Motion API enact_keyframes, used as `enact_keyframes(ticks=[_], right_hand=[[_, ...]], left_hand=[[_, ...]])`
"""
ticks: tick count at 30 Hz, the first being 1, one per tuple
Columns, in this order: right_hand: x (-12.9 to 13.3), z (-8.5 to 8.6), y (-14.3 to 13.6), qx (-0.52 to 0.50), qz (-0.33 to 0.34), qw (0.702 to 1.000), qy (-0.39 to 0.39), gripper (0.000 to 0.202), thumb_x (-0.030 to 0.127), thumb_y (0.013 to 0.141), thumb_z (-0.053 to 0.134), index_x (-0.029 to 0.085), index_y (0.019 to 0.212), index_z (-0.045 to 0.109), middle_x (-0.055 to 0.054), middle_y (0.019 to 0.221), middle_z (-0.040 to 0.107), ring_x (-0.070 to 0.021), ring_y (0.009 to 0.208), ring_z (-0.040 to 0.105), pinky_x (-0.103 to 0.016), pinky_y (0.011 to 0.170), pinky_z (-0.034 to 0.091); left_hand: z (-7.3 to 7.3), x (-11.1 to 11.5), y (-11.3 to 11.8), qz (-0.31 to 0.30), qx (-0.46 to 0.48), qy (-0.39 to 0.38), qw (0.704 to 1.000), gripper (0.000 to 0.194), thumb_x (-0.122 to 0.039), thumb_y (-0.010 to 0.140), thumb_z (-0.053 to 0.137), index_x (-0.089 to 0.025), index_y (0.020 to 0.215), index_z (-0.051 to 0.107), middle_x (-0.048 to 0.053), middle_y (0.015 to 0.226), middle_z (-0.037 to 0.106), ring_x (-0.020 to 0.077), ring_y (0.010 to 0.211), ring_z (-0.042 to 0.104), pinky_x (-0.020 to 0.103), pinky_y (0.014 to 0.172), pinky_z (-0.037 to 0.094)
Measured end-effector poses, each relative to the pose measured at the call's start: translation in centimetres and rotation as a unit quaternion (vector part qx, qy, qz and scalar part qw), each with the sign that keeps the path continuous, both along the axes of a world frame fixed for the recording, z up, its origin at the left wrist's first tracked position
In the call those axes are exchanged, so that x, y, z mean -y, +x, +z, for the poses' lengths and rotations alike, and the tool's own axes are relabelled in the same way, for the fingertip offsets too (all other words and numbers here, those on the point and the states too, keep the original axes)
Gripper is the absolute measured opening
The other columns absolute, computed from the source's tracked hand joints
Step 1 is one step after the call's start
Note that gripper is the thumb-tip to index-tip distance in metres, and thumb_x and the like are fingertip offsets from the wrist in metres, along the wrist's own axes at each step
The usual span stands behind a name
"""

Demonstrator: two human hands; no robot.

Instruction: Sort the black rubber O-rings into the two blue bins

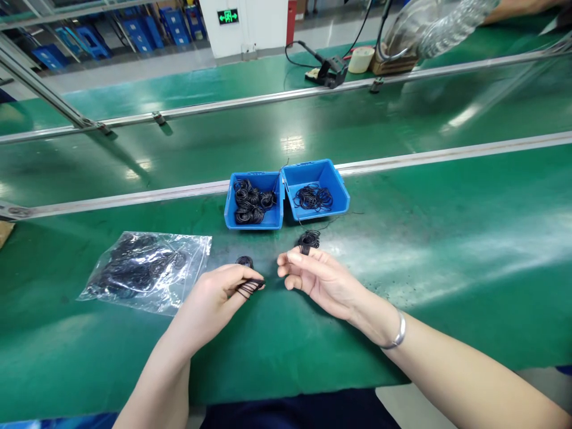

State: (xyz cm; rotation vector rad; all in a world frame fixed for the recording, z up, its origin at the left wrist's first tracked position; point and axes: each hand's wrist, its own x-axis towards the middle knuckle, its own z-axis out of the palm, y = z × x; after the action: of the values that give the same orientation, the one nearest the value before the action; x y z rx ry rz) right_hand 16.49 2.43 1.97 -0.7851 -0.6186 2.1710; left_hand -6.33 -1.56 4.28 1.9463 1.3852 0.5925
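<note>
My left hand (226,292) is closed, pinching several thin black rings (250,288) that stick out past the fingertips. A small coil of black rings (244,261) shows just behind those fingers; whether it is held or lies on the table I cannot tell. My right hand (319,274) is curled, palm turned inward, and its thumb and forefinger hold a bundle of thin black rings (309,239). Part of that bundle wraps round a finger. The hands are a short gap apart above the green table (268,351).
Beyond the hands stand two blue bins, a left bin (254,226) with several bundled black coils and a right bin (319,213) with loose black rings. A clear plastic bag (145,271) of black pieces lies left. Farther back are a metal rail (250,105) and a black holder (330,72).
</note>
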Motion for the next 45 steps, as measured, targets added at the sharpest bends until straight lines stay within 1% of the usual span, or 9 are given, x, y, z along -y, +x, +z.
enact_keyframes(ticks=[4,8,14,23,27,33,36,39,45], right_hand=[[0.3,-0.1,-0.3,0.074,0.019,0.994,0.075,0.021,0.033,0.079,0.080,0.015,0.074,0.071,0.003,0.060,0.059,-0.0086,0.057,0.052,-0.024,0.059,0.042],[0.8,-0.1,-0.6,0.124,0.035,0.985,0.117,0.022,0.034,0.073,0.085,0.015,0.080,0.076,0.001,0.070,0.065,-0.0085,0.058,0.051,-0.025,0.058,0.042],[1.4,-0.5,-0.9,0.128,0.064,0.982,0.124,0.023,0.033,0.067,0.088,0.018,0.081,0.076,0.000,0.076,0.069,-0.0106,0.063,0.056,-0.025,0.059,0.045],[1.1,-0.1,-0.7,0.111,0.061,0.987,0.101,0.025,0.034,0.067,0.088,0.016,0.071,0.073,0.004,0.061,0.062,-0.0091,0.056,0.052,-0.026,0.061,0.041],[1.0,0.1,-0.6,0.096,0.075,0.988,0.090,0.025,0.034,0.072,0.086,0.015,0.069,0.070,0.004,0.057,0.060,-0.0089,0.055,0.051,-0.026,0.062,0.039],[0.6,-0.2,-0.2,-0.003,0.061,0.998,0.023,0.016,0.027,0.081,0.079,0.015,0.077,0.069,0.004,0.064,0.056,-0.0075,0.058,0.051,-0.023,0.058,0.044],[0.4,-0.2,0.0,-0.056,0.014,0.998,-0.018,0.012,0.028,0.087,0.074,0.016,0.087,0.070,-0.001,0.085,0.063,-0.0122,0.075,0.062,-0.026,0.066,0.052],[0.4,-0.2,0.0,-0.056,0.016,0.998,-0.016,0.012,0.028,0.087,0.074,0.016,0.089,0.070,-0.005,0.102,0.068,-0.0178,0.089,0.067,-0.029,0.070,0.056],[0.8,-0.4,-0.4,0.050,0.052,0.994,0.080,0.019,0.031,0.083,0.077,0.014,0.078,0.071,0.001,0.064,0.063,-0.0087,0.060,0.057,-0.022,0.061,0.048]], left_hand=[[0.1,0.1,0.5,0.014,0.018,0.082,0.996,0.020,-0.020,0.093,0.060,-0.026,0.105,0.075,0.003,0.099,0.076,0.0162,0.091,0.071,0.025,0.082,0.057],[-0.3,0.2,1.3,0.027,0.026,0.134,0.990,0.025,-0.017,0.093,0.060,-0.025,0.112,0.074,0.004,0.094,0.076,0.0159,0.087,0.071,0.024,0.078,0.058],[-0.4,0.1,2.3,0.024,0.015,0.186,0.982,0.026,-0.014,0.092,0.060,-0.023,0.111,0.074,0.004,0.095,0.076,0.0158,0.087,0.072,0.022,0.075,0.058],[-0.3,0.5,2.0,0.028,0.019,0.171,0.985,0.024,-0.013,0.090,0.063,-0.024,0.107,0.075,0.001,0.094,0.078,0.0136,0.085,0.073,0.019,0.076,0.058],[-0.3,0.4,1.7,0.029,0.042,0.158,0.986,0.026,-0.012,0.089,0.063,-0.026,0.107,0.076,0.000,0.092,0.079,0.0135,0.084,0.073,0.020,0.077,0.058],[-0.2,0.6,1.6,0.058,0.082,0.100,0.990,0.025,-0.016,0.091,0.062,-0.029,0.107,0.076,-0.002,0.093,0.079,0.0134,0.086,0.073,0.021,0.079,0.059],[-0.4,0.6,1.6,0.092,0.107,0.041,0.989,0.021,-0.022,0.094,0.060,-0.029,0.108,0.074,-0.002,0.091,0.078,0.0129,0.082,0.074,0.023,0.079,0.059],[-0.6,0.4,1.6,0.099,0.093,0.035,0.990,0.020,-0.025,0.093,0.062,-0.030,0.108,0.074,-0.003,0.093,0.078,0.0126,0.082,0.074,0.023,0.077,0.059],[-0.5,0.2,1.8,0.063,0.045,0.089,0.993,0.023,-0.019,0.092,0.062,-0.028,0.110,0.074,-0.003,0.093,0.078,0.0114,0.086,0.072,0.019,0.078,0.057]])
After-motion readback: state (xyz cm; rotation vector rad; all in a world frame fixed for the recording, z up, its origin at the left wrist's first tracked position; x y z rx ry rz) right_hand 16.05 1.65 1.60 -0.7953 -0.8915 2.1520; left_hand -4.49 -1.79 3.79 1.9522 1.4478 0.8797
